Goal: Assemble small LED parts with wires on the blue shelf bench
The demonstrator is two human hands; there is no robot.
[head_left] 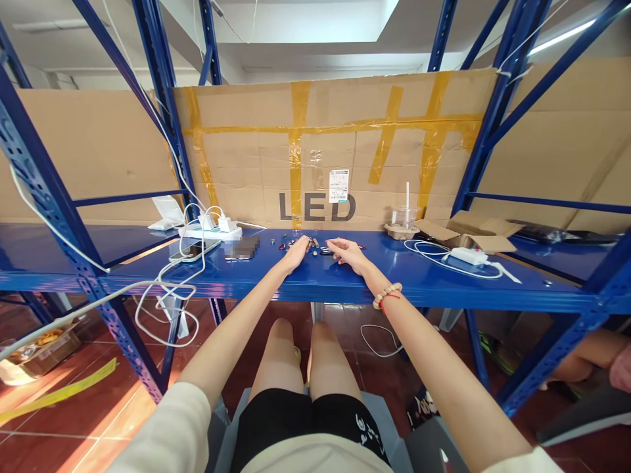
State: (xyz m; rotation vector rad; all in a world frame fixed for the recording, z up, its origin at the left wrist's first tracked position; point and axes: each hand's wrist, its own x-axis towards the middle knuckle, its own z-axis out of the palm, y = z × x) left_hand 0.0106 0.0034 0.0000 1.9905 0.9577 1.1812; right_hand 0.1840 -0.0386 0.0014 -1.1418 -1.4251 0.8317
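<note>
Both my arms reach forward onto a blue metal shelf (315,279). My left hand (298,251) rests on the shelf with its fingers curled around some small metal parts (312,244). My right hand (346,252) lies close beside it, fingers bent down onto the same scatter of small parts; what it holds, if anything, is too small to make out. A bead bracelet (387,295) is on my right wrist. More tiny parts, some with red on them, lie around both hands.
A white power strip (211,230) with plugs and trailing white cables sits at left, beside a phone (194,250). At right are a plastic cup (404,217), a white charger (468,255) and an open cardboard box (473,231). Taped cardboard marked LED backs the shelf.
</note>
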